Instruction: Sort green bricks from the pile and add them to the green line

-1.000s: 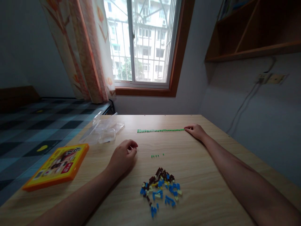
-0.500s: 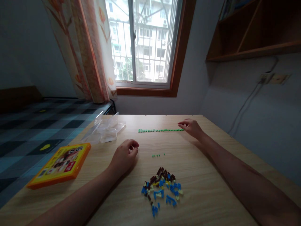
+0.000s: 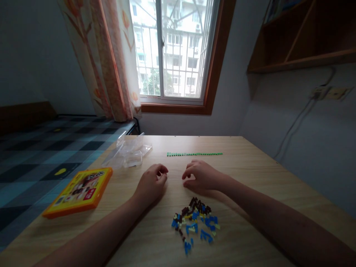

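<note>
My left hand [image 3: 152, 181] rests on the wooden table with its fingers curled and the thumb close to the forefinger; whatever lies between the tips, if anything, is too small to make out. Facing it, my right hand [image 3: 204, 176] reaches down to the table, thumb and forefinger apart. Its fingers cover the spot where a few tiny green pieces lay. Beyond both hands runs a long row of small green bricks [image 3: 191, 154]. Closer to me lies a loose pile of brown, blue, yellow and cream bricks [image 3: 196, 218].
A yellow-orange box [image 3: 80, 191] lies at the table's left edge. Behind it stand clear plastic trays [image 3: 132, 157]. A bed with a checked cover [image 3: 72, 144] adjoins on the left, and a shelf [image 3: 300, 40] hangs on the right wall.
My right hand has come back from the right end of the green row to the small green pieces, its fingers now apart. My left hand stays nearly in place. The view has shifted slightly.
</note>
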`<state>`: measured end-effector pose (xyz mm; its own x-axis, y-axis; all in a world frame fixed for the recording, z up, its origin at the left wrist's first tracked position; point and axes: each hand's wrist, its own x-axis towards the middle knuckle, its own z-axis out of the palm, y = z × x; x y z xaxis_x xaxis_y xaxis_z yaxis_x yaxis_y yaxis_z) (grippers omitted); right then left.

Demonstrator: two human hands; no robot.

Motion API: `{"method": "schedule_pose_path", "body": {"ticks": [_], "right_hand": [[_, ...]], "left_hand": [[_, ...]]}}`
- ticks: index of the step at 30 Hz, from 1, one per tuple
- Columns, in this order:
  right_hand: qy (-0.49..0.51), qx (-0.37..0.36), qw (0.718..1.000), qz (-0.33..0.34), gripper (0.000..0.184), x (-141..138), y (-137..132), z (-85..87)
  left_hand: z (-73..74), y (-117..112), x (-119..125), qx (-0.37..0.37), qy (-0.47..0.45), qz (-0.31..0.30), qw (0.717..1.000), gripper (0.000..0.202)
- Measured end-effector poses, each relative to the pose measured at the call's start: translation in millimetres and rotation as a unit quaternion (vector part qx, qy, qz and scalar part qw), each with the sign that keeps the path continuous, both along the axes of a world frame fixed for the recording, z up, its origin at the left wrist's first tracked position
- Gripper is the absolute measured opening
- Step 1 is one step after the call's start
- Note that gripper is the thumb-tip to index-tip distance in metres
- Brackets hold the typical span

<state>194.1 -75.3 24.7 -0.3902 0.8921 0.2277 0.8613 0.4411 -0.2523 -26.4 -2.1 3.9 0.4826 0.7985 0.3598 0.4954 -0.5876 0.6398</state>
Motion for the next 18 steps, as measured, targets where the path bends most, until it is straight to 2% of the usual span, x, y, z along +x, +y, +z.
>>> {"method": "schedule_pose_path", "body": {"ticks": [8,11,14,18], "right_hand": [[0.014,-0.005,1.000,0.000,0.007,-8,-1,-8.1],[0.028,0.004,1.000,0.014,0.007,-3,4,-3.4],[0.063,0.044,0.997,-0.024,0.007,29,14,9.6],[0.058,0.100,0.980,-0.162,0.015,114,26,18.0]], "left_hand": [[0.6,0,1,0.001,-0.004,-0.001,1.000,0.017],[0.5,0,0,0.003,-0.007,-0.003,1.000,0.017],[-0.6,1,0,-0.001,-0.006,0.001,1.000,0.017],[-2.3,3,-1,-0.002,-0.004,-0.001,1.000,0.018]]}}
